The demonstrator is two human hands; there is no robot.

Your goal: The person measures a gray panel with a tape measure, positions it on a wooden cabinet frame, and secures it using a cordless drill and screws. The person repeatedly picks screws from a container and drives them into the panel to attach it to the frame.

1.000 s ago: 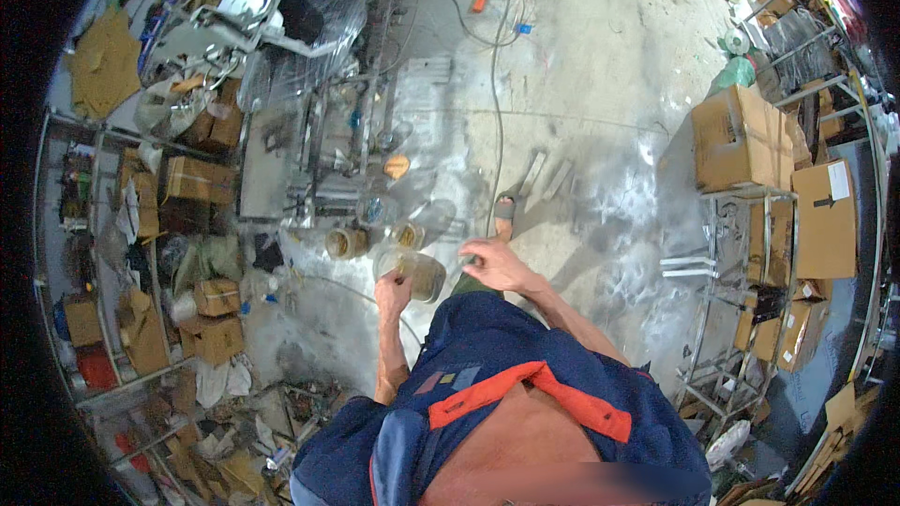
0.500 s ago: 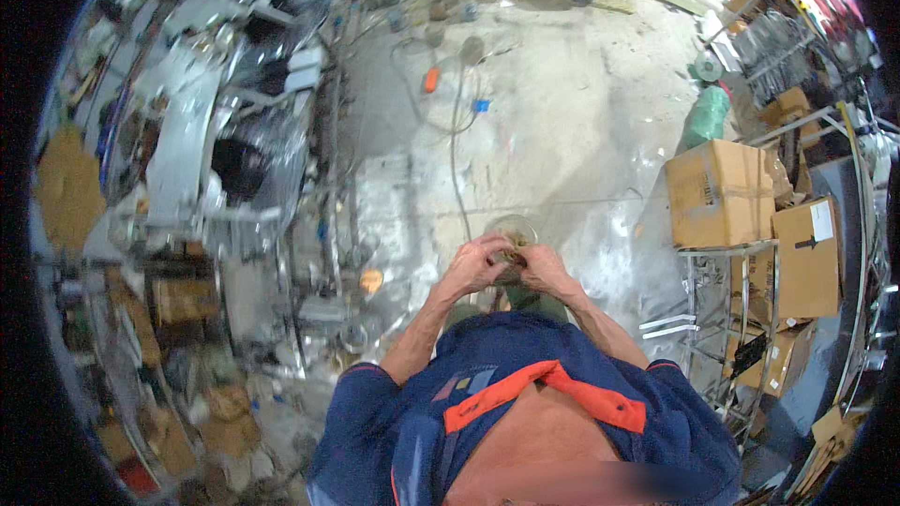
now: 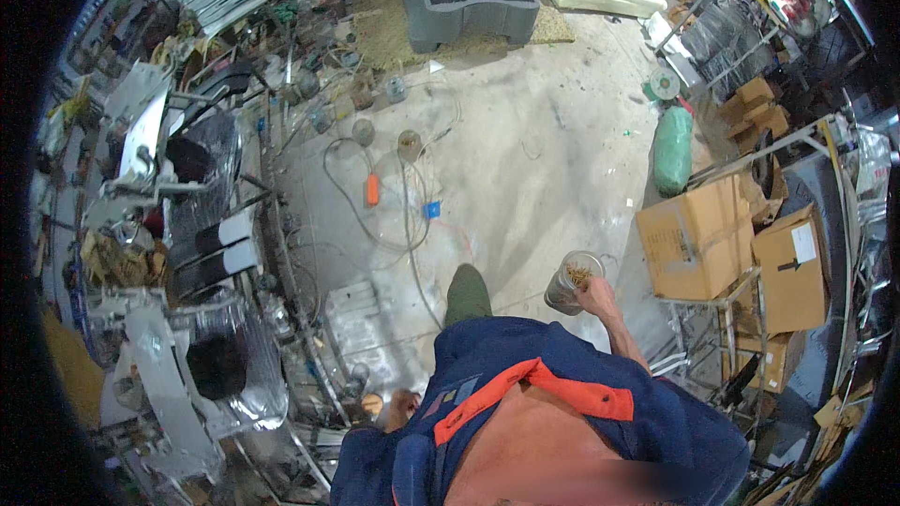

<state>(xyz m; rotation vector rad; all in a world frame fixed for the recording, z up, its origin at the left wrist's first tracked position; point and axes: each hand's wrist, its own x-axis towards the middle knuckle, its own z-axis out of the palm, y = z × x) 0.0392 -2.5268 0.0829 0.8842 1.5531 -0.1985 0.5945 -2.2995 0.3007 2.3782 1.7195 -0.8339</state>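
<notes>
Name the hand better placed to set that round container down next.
Likely the right hand: it holds the container near its rim, while the left hand is well apart from it, lower in the view.

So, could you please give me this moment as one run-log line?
right hand: grips round container at rim | contents: small brownish pieces | left hand: low at left, grip unclear
</notes>
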